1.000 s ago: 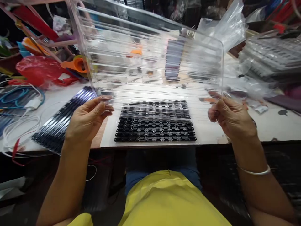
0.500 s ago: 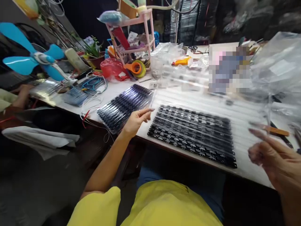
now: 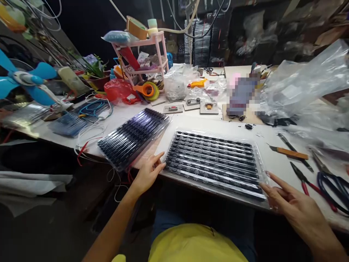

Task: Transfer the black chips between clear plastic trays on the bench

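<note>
A clear plastic tray lies at the table's front edge, over or around rows of black strip-shaped parts. Thumb and forefinger of my left hand pinch its near left edge. On the opposite side, my right hand grips the right edge near the front corner, thumb and fingers at the rim. Left of it, another clear tray with similar black strips rests at an angle. Whether the plastic lies above or below the strips in front of me is hard to tell.
Right of the tray lie a craft knife, pliers and blue-handled scissors. Small metal fixtures and plastic bags sit behind. A pink rack, a red bag and a blue fan are leftward.
The clear plastic, blurred between my raised hands before, has come down onto the black strips. Both hands have lowered to its edges, and the camera view has shifted.
</note>
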A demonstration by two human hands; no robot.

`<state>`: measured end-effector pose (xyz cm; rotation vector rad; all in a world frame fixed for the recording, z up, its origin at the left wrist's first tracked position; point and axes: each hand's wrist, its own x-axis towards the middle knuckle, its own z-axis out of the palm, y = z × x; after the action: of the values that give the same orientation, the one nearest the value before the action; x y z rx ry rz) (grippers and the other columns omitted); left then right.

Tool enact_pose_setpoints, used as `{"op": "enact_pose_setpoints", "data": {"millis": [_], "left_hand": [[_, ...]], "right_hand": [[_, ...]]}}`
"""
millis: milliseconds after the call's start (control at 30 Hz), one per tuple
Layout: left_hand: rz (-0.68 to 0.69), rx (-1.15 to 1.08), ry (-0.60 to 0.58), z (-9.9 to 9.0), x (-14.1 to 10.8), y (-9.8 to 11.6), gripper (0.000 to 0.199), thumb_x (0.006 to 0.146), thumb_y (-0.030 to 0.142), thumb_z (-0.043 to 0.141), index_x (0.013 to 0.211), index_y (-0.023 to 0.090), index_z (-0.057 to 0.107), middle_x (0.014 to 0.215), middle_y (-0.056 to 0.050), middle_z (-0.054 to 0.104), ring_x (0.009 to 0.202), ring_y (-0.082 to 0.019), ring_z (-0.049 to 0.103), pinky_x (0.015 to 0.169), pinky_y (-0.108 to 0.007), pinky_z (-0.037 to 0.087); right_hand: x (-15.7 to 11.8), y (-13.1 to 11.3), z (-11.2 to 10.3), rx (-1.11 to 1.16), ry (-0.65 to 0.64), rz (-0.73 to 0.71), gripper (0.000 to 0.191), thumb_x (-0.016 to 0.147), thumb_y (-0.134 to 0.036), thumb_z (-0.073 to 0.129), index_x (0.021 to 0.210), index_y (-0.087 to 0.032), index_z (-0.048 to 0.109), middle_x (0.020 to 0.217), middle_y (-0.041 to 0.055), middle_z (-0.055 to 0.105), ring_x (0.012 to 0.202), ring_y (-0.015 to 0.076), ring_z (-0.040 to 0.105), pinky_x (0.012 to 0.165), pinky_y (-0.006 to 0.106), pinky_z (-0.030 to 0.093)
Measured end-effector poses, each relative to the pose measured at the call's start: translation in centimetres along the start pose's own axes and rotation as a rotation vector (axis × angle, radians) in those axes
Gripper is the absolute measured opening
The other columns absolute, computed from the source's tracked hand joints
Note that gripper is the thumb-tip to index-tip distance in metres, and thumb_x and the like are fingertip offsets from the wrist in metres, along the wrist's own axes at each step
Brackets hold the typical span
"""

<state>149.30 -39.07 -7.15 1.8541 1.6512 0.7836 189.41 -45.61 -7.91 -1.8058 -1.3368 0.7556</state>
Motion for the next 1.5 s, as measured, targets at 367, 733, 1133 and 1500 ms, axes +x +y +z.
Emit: {"op": "enact_pose_setpoints", "data": {"millis": [367,733,1133,1500], "left_hand": [[0.319,0.595,-0.217,3.1,8.5,5.7,0.065,0.092,0.055,0.03,0.144,0.016,0.031,0.154,-0.011,0.024,0.143,-0.028,0.013,0.113,-0.049,0.016],[0.397,0.723,-0.236,6.0,9.5,4.4,0.07,0.092,0.056,0.026,0.146,0.013,0.024,0.154,-0.013,0.02,0.143,-0.026,0.015,0.113,-0.05,0.011],[0.307,0.414,-0.321,1.4,7.2,1.3,0.056,0.095,0.044,0.031,0.145,0.018,0.029,0.154,-0.011,0.021,0.142,-0.024,0.015,0.113,-0.049,0.019],[0.354,0.351,-0.311,-0.5,-2.2,1.6,0.052,0.093,0.016,0.033,0.144,0.028,0.032,0.151,-0.003,0.033,0.138,-0.02,0.03,0.113,-0.043,0.03]], "right_hand": [[6.1,-3.4,3.0,-0.757,0.014,-0.66,0.07,0.092,-0.059,0.025,0.144,-0.012,0.032,0.147,0.0183,0.034,0.137,0.0325,0.028,0.105,0.057,0.027],[9.1,-4.8,5.8,-0.779,-0.303,-0.593,0.077,0.09,-0.065,0.021,0.148,-0.014,0.017,0.155,0.0121,0.013,0.142,0.0268,0.008,0.113,0.053,0.013],[7.9,-1.1,3.9,-0.72,-0.137,-0.627,0.056,0.096,-0.05,0.026,0.14,-0.018,0.04,0.151,0.0125,0.027,0.14,0.0274,0.021,0.109,0.053,0.025],[5.8,4.0,-1.4,-0.39,-0.185,-0.699,0.047,0.094,-0.023,0.037,0.141,-0.031,0.037,0.146,0.0028,0.04,0.134,0.0235,0.035,0.109,0.049,0.033]]}}
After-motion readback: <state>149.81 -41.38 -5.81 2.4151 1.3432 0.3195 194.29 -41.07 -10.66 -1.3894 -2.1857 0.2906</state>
